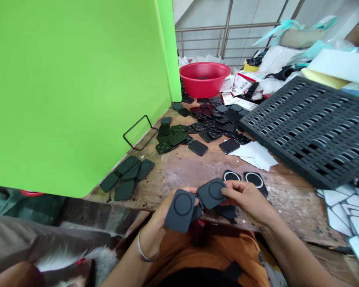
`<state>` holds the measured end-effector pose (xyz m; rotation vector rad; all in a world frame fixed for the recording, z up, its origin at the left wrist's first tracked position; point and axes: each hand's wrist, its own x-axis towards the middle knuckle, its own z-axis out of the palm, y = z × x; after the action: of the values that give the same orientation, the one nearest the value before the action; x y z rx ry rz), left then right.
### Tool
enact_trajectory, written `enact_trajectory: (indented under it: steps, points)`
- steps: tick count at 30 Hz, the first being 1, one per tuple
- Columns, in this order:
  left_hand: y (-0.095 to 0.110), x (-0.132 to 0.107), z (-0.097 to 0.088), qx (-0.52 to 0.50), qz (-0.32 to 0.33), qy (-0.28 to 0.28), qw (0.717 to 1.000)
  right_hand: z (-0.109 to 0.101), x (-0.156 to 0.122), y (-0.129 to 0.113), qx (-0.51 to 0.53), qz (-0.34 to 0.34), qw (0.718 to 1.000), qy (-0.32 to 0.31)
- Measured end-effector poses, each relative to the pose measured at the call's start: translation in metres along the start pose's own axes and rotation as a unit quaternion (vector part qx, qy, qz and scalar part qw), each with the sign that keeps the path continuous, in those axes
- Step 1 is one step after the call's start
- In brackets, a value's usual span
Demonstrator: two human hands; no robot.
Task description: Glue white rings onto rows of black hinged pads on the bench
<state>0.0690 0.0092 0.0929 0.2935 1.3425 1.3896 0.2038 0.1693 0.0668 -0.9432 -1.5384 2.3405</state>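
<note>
Both hands work at the near edge of a worn wooden table (197, 167). My left hand (155, 223), with a metal bangle on the wrist, holds a dark grey square pad (181, 209) marked with a ring. My right hand (248, 201) grips a second, similar ringed pad (212, 193), which touches the first at a corner. More dark pieces sit under my right hand. Two black pads with white rings (248, 179) lie on the table just beyond my fingers.
Several dark green pads (127, 175) lie at the left, more green and black ones (209, 123) farther back. A red basin (204, 77), a black slotted foam tray (314, 127), white paper pieces (255, 153), a wire stand (139, 133) and a green screen (71, 91) surround them.
</note>
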Motion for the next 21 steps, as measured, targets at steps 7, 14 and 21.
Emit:
enact_trajectory:
  steps: [7,14,21]
  points:
    - [0.0,-0.001,0.001,0.016,-0.003,-0.006,1.0,-0.001,0.0,-0.002,-0.033,-0.003,0.999,0.007]
    - [-0.006,0.006,-0.006,-0.007,-0.019,-0.019,1.0,-0.001,0.0,0.0,-0.055,-0.008,0.998,0.013]
    - [-0.007,0.008,-0.009,0.0,-0.023,-0.018,1.0,0.001,0.0,0.0,-0.057,-0.014,0.998,0.024]
